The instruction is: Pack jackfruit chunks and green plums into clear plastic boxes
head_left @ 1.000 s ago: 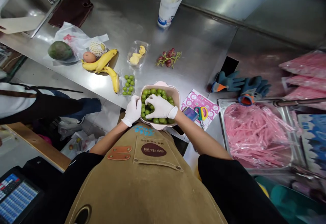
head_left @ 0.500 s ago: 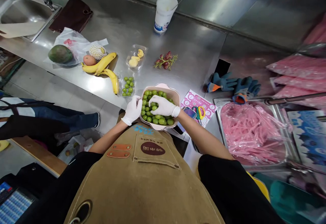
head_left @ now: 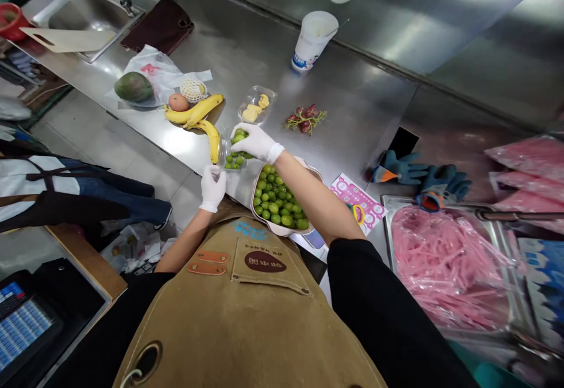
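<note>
Here, a cluster of green grapes (head_left: 239, 139) is gripped in the closed, white-gloved right hand (head_left: 255, 144), held just above a clear plastic punnet (head_left: 232, 159) that already contains more of the grapes. The punnet stands near the front edge of the stainless steel counter (head_left: 352, 76). The gloved left hand (head_left: 213, 188) is raised just beside the punnet, its fingertips (head_left: 215, 170) bunched together; whether anything is pinched there cannot be told. A pale pink bowl (head_left: 316, 175), heaped with grapes, is held below the right forearm, beyond the counter's front edge. Two bananas (head_left: 194, 114) lie touching the punnet's left side, and a second punnet (head_left: 257, 106) of yellow fruit pieces is placed behind it. Farther along the counter are seen a sprig of red grapes (head_left: 305, 119), a mango (head_left: 133, 87) on a plastic bag (head_left: 154, 64), and a white cup (head_left: 312, 41). Blue work gloves (head_left: 400, 167) are laid at the counter's right corner, beside a tray of pink straws (head_left: 445, 270).
</note>
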Demonstrator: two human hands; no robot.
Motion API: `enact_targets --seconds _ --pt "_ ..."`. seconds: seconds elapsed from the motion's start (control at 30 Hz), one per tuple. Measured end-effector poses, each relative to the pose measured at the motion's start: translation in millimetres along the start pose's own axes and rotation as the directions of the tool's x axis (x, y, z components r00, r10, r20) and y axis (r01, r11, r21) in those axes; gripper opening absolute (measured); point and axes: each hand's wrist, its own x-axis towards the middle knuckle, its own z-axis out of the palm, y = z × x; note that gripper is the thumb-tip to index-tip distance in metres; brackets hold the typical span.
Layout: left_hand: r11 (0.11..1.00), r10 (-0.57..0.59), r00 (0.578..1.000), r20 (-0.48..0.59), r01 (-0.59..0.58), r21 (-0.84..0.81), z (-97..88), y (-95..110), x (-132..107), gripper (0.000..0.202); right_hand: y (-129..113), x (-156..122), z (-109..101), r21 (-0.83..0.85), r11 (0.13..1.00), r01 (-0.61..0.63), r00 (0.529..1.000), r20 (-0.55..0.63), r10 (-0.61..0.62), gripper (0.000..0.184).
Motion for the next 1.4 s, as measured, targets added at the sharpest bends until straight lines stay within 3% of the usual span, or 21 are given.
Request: enact_targets --seconds 0.07,0.13,0.23,0.3,0.37,0.5,0.6,0.67,0.77,0.87,0.93,1.03,1.13,1.2,1.3,1.4 --pt "0.988 0.066 0.995 -0.073 -0.055 0.146 -3.7 -7 15 0.040 -2 29 22 -0.128 0.989 -0.078 0.997 -0.006 0.078 0.036" --pt "0.971 0.068 0.997 -0.019 -0.062 0.232 -6.8 -10 31 0.054 1 45 35 -0.310 0.944 -0.111 0.994 -0.016 0.112 0.047" --pt "0.950 0.037 0.996 0.085 -0.062 0.306 -10.1 -12 52 0.054 7 45 34 -0.485 0.872 -0.057 0.996 0.035 0.084 0.075" --pt "0.943 0.040 0.990 0.134 -0.082 0.324 -11.5 -11 66 0.052 11 30 22 -0.493 0.869 0.038 0.998 0.069 -0.005 0.081" --pt "0.946 0.063 0.983 0.173 -0.114 0.303 -12.0 -9 79 0.050 17 3 3 -0.445 0.889 0.105 0.994 0.030 -0.103 0.076" --pt "0.958 0.070 0.978 0.199 -0.121 0.259 -9.4 -4 97 0.045 38 -76 -36 -0.364 0.929 0.070 0.982 -0.136 -0.127 0.048" --pt "0.956 0.068 0.978 0.197 -0.120 0.269 -3.4 0 107 0.045 61 -130 -50 -0.444 0.895 0.033 0.984 -0.140 -0.106 0.039" --pt "0.953 0.067 0.979 0.192 -0.120 0.279 2.4 3 116 0.046 74 -151 -49 -0.522 0.853 0.005 0.996 -0.073 -0.051 0.045" --pt "0.948 0.054 0.982 0.180 -0.108 0.300 7.5 10 131 0.048 86 -156 -34 -0.636 0.771 -0.046 0.998 0.011 0.069 0.077" --pt "0.957 0.023 0.979 0.204 -0.081 0.280 -1.5 21 137 0.050 86 -144 -18 -0.734 0.668 -0.124 0.989 -0.039 0.141 0.100" --pt "0.979 0.037 0.989 0.146 -0.066 0.195 -14.9 30 124 0.043 82 -137 -12 -0.756 0.631 -0.174 0.980 -0.066 0.190 0.101" --pt "0.989 0.139 0.990 0.014 -0.140 0.042 -30.6 44 73 0.023 76 -133 -11 -0.766 0.609 -0.207 0.962 -0.047 0.269 0.095" --pt "0.972 0.236 0.953 0.193 -0.233 -0.035 -24.1 54 4 0.024 77 -140 -7 -0.773 0.603 -0.200 0.964 -0.046 0.261 0.088" --pt "0.947 0.320 0.874 0.365 -0.301 -0.108 -9.2 56 -31 0.044 81 -150 1 -0.766 0.617 -0.181 0.976 -0.064 0.206 0.079" --pt "0.916 0.399 0.763 0.508 -0.359 -0.180 12.9 51 -53 0.059 87 -163 17 -0.717 0.683 -0.140 0.989 -0.073 0.126 0.070" --pt "0.913 0.403 0.744 0.532 -0.365 -0.181 21.8 44 -51 0.057 87 -163 26 -0.681 0.724 -0.106 0.994 -0.054 0.094 0.081"
